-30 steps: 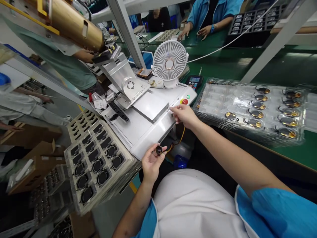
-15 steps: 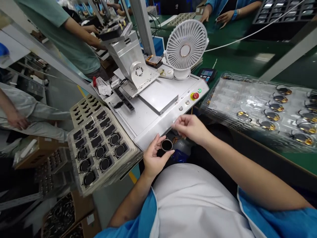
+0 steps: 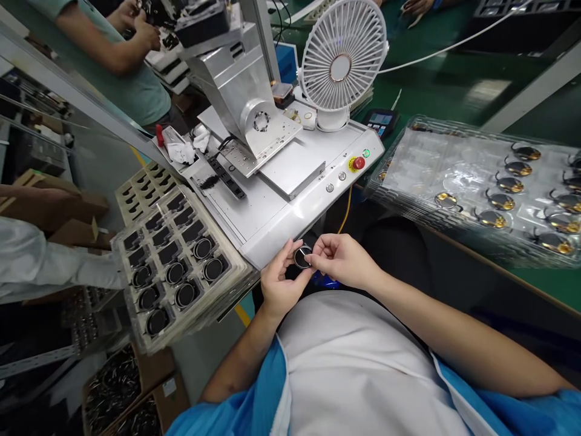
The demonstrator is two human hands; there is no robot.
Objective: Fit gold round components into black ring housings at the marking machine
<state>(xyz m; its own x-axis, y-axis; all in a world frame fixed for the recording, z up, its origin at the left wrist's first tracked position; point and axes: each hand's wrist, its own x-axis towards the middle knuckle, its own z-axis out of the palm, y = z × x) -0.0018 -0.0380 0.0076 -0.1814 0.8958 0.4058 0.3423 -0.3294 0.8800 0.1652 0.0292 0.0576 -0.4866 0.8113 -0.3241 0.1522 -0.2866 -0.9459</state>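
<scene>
A small round black part (image 3: 302, 257) is held in front of my body, just below the front edge of the white machine (image 3: 290, 206). My left hand (image 3: 278, 284) grips it from the left, fingers curled around it. From the right, my right hand (image 3: 340, 259) pinches its rim with thumb and fingertips. To my left lies a tray of black round parts (image 3: 175, 266) in square pockets. Over on the right, a clear blister tray (image 3: 476, 175) carries several gold-coloured parts.
A white desk fan (image 3: 341, 63) stands on the back of the machine, near a red stop button (image 3: 359, 162). Another person in a green shirt (image 3: 131, 66) works at the far left. Cardboard boxes of small parts (image 3: 122, 393) sit on the floor, bottom left.
My right hand left the machine's buttons and came down to the black part. My left hand lifted the part slightly and both hands now hold it. The view tilted lower.
</scene>
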